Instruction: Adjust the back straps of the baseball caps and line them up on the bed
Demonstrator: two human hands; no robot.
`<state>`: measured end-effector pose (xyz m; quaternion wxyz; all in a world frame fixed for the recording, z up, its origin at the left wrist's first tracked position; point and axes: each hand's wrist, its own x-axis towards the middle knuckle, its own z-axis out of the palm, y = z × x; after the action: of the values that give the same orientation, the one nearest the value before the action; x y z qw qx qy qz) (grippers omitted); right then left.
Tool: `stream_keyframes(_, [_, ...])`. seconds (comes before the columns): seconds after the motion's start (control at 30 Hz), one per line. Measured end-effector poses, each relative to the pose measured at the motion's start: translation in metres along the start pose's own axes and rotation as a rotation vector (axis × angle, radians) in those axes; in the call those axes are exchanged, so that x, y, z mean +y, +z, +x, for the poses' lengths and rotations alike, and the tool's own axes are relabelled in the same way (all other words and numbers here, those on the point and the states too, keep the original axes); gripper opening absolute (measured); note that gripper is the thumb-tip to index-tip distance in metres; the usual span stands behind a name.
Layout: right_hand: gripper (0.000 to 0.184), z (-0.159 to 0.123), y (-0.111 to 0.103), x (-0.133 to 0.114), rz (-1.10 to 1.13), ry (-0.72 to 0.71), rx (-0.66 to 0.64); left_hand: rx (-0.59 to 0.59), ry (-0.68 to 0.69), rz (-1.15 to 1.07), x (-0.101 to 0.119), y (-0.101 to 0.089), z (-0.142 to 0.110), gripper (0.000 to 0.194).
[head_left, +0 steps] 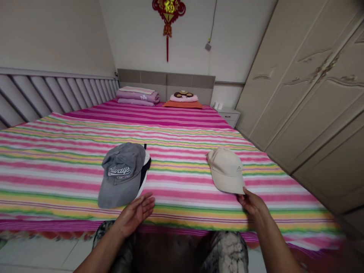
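Working across my feed from the left, I first pick up a slatted grey panel [51,94] along the wall, well to the left of the left fingers. Just ahead of those fingers, a grey baseball cap [122,174] with "Always" stitched on its front lies on the striped bedspread [182,189], with a white-and-black piece [145,167] showing along its right side; I can't tell what that piece is. The left hand [133,216] is open, its fingers [146,203] spread and released, holding nothing, and they sit just beside the cap's lower edge. Well ahead of both hands, at the far end of the bed, I can see folded purple towels [138,96], then a pink pillow [183,98] on an orange cushion [183,105], against a grey headboard [166,80], with a red Chinese knot [167,22] on the wall above. Moving right, a beige cap [226,170] lies directly ahead of the right hand [251,203], whose loosely curved fingers [244,195] reach its lower edge and appear to touch it; I can't tell whether they are gripping it. Further ahead and to the right of those fingers stand a white bedside cabinet [229,116] and a carved beige wardrobe [307,87].
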<state>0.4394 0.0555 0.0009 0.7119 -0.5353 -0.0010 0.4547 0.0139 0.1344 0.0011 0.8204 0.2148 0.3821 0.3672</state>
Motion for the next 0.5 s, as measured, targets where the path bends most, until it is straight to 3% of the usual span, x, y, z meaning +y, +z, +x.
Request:
stream_keyframes(0.23, [0.021,-0.014,0.008,0.004,-0.078,-0.101,0.199,0.262,0.048,-0.118,0.004,-0.021,-0.020,0.014])
stream_keyframes(0.5, [0.011,-0.054,-0.001,0.035,-0.246,-0.316,0.331,0.473,0.168,-0.204,0.012,-0.033,-0.038,0.007])
